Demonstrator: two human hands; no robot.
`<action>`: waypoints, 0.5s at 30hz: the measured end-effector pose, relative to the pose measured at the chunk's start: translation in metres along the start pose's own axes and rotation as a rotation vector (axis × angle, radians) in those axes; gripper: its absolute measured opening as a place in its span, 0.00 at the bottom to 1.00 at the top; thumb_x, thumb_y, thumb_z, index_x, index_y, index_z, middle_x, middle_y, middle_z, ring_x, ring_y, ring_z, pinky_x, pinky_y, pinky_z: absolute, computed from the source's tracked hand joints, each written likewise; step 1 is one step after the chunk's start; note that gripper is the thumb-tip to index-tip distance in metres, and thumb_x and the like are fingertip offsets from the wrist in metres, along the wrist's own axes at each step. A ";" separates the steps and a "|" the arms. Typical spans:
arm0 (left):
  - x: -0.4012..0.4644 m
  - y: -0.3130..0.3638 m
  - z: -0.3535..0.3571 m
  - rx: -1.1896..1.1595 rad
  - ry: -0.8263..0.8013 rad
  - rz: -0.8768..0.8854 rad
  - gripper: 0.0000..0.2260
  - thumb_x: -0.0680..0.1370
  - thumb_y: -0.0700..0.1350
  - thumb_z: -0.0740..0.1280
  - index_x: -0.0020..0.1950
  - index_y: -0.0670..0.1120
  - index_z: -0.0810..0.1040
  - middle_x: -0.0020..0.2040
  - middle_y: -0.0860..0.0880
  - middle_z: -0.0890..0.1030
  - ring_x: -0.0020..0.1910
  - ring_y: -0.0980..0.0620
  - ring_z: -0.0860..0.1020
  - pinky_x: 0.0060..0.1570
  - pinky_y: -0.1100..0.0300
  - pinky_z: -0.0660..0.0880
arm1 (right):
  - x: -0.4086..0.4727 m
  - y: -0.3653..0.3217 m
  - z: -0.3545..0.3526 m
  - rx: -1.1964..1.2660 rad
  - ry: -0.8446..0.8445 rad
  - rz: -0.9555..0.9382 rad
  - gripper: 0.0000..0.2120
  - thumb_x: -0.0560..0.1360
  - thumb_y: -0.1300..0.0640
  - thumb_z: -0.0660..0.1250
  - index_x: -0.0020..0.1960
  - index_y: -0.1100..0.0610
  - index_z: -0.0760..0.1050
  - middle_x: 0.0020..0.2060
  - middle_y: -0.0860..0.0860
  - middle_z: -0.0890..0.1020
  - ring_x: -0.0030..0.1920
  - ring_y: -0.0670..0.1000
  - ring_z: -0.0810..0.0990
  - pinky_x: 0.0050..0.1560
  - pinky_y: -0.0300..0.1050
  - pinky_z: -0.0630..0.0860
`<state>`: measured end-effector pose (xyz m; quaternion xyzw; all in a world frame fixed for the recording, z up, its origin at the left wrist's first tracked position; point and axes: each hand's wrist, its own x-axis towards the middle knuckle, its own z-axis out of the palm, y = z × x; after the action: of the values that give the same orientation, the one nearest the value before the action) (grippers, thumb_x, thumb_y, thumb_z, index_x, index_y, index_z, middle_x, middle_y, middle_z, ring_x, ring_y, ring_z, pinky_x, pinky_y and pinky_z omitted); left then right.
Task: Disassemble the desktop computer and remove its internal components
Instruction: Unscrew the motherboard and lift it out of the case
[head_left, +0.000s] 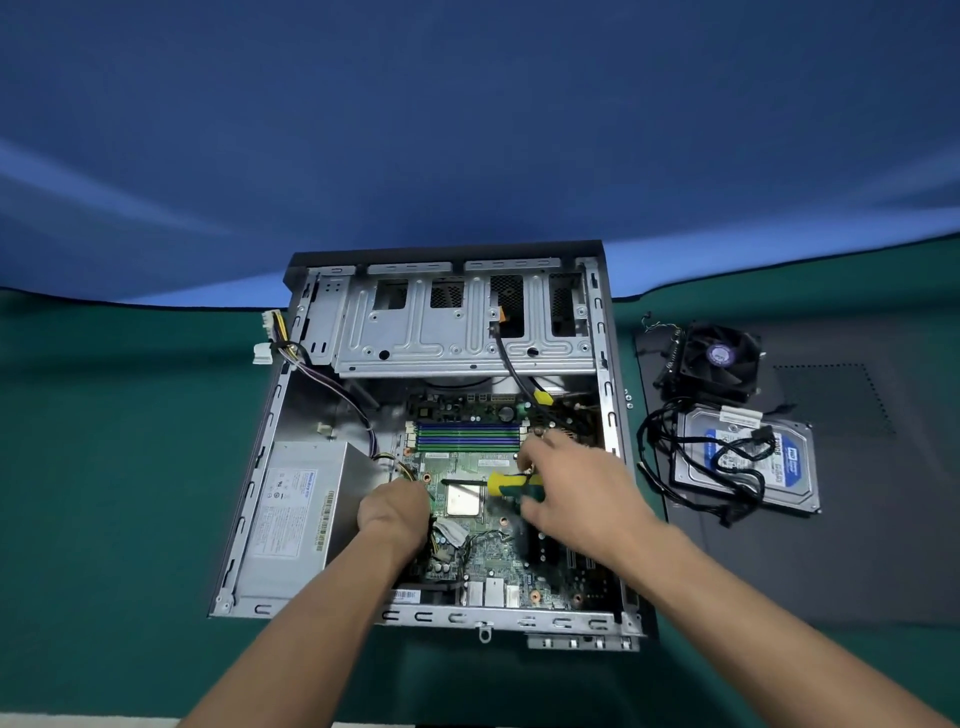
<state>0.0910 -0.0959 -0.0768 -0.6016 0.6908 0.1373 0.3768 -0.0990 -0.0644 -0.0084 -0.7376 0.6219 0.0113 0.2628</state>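
With the open computer case (605, 415) under both hands, the right hand (576, 488) grips a screwdriver (511, 486) over the motherboard (483, 551) while the left hand (395, 512), apparently curled around a cable connector, must next pull it free.

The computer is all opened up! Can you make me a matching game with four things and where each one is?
Things:
1. hard drive
2. fan
3. power supply
4. screwdriver

Places:
A. in the right hand
B. inside the case, on the left
C. outside the case, nearer the wall
D. outside the case, under black cables

Pairs: 1-D, 2-C, 3-B, 4-A
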 end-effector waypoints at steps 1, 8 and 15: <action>-0.001 0.000 -0.002 -0.008 0.011 -0.009 0.12 0.80 0.37 0.58 0.62 0.41 0.75 0.59 0.45 0.79 0.58 0.49 0.78 0.51 0.59 0.76 | 0.000 -0.002 0.002 -0.068 -0.013 -0.010 0.19 0.75 0.49 0.65 0.63 0.54 0.68 0.57 0.52 0.74 0.48 0.54 0.79 0.45 0.46 0.74; -0.029 -0.013 -0.032 -0.254 0.131 -0.017 0.05 0.75 0.36 0.61 0.42 0.41 0.75 0.45 0.44 0.80 0.44 0.45 0.79 0.42 0.58 0.75 | 0.005 -0.013 0.028 -0.376 -0.194 0.083 0.24 0.78 0.50 0.60 0.68 0.62 0.63 0.44 0.52 0.78 0.39 0.53 0.77 0.32 0.44 0.66; -0.078 -0.038 -0.074 -0.617 0.300 0.044 0.12 0.74 0.37 0.63 0.30 0.39 0.79 0.27 0.44 0.80 0.21 0.52 0.76 0.28 0.63 0.75 | 0.013 -0.013 0.036 0.293 -0.020 0.281 0.17 0.74 0.43 0.65 0.56 0.55 0.73 0.35 0.47 0.75 0.36 0.49 0.76 0.32 0.39 0.68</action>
<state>0.0996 -0.0956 0.0368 -0.6856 0.6773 0.2579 0.0683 -0.0733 -0.0604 -0.0388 -0.5972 0.7112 -0.0354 0.3693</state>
